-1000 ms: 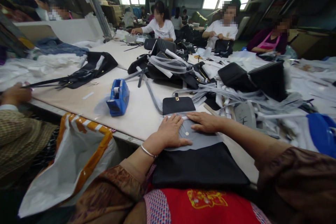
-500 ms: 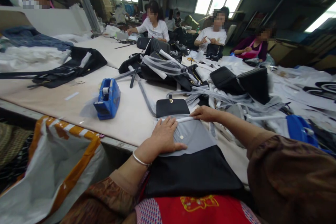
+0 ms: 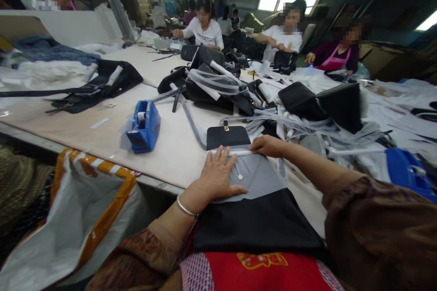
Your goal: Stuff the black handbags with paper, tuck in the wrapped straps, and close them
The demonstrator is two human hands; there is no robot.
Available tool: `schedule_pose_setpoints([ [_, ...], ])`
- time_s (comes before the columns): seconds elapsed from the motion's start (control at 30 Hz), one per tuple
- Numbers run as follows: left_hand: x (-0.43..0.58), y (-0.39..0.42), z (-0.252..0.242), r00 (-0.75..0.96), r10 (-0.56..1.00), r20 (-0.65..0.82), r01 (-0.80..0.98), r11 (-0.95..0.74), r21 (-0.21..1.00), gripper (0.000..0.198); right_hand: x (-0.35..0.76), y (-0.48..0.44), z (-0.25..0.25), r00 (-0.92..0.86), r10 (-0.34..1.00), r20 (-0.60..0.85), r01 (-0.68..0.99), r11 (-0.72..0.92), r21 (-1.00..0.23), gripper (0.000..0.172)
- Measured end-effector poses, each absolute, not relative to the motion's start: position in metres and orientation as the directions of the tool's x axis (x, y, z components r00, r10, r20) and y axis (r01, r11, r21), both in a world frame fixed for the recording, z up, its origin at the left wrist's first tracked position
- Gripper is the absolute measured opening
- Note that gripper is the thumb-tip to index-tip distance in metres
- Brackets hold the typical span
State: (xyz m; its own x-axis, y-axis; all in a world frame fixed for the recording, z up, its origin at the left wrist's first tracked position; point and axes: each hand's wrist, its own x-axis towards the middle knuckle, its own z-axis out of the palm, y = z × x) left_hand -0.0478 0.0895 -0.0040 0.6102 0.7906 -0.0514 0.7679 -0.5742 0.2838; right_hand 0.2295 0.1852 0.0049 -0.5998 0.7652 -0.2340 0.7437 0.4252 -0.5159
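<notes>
Workshop counter (image 3: pixel 68 134), cluttered with a bag pile (image 3: pixel 211 86). Left grip (image 3: pixel 218 175): wide open, palm flat on the grey flap (image 3: pixel 259 175) of the black bag (image 3: pixel 256 223) at the near edge. Right grip (image 3: pixel 269 145): touching the flap's white hem (image 3: pixel 235 151); how far it is closed cannot be determined.

A: Colour log. The panel (image 3: pixel 259 173) is showing pale grey, with a white button (image 3: pixel 240 177). The bag (image 3: pixel 259 225) under it is reading plain black.
B: Noting. The purse (image 3: pixel 228 137) is showing black too, its clasp (image 3: pixel 225 128) glinting gold. Tape dispenser (image 3: pixel 144 126)?
A: It is showing bright blue against the beige bench (image 3: pixel 85 129). The sack (image 3: pixel 68 232) is showing white, with orange bands running along its rim.
B: The apron (image 3: pixel 235 270) is showing red, carrying a yellow motif. The sleeves (image 3: pixel 378 232) are reading mottled brown.
</notes>
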Motion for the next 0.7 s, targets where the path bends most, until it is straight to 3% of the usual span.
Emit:
schedule_pose_setpoints([
  [0.27, -0.047, 0.091, -0.003, 0.627, 0.775, -0.074, 0.758, -0.586, 0.287, 0.115, 0.219, 0.177, 0.018, -0.614, 0.777, -0.137, 0.748, 0.517, -0.416, 0.031],
  [0.43, -0.047, 0.092, -0.003, 0.622, 0.779, -0.080, 0.760, -0.575, 0.304, 0.114, 0.201, 0.157, 0.018, -0.745, 0.652, -0.142, 0.644, 0.646, -0.409, 0.045],
  [0.5, -0.047, 0.092, -0.002, 0.623, 0.777, -0.085, 0.757, -0.573, 0.314, 0.114, 0.200, 0.155, 0.016, -0.723, 0.663, -0.196, 0.675, 0.615, -0.408, 0.048],
  [0.57, -0.047, 0.092, -0.002, 0.625, 0.776, -0.087, 0.754, -0.571, 0.324, 0.113, 0.203, 0.161, 0.017, -0.673, 0.704, -0.228, 0.726, 0.570, -0.385, 0.040],
  [0.7, -0.049, 0.093, -0.002, 0.619, 0.779, -0.096, 0.757, -0.560, 0.337, 0.115, 0.199, 0.197, 0.023, -0.546, 0.814, -0.198, 0.824, 0.478, -0.305, 0.037],
])
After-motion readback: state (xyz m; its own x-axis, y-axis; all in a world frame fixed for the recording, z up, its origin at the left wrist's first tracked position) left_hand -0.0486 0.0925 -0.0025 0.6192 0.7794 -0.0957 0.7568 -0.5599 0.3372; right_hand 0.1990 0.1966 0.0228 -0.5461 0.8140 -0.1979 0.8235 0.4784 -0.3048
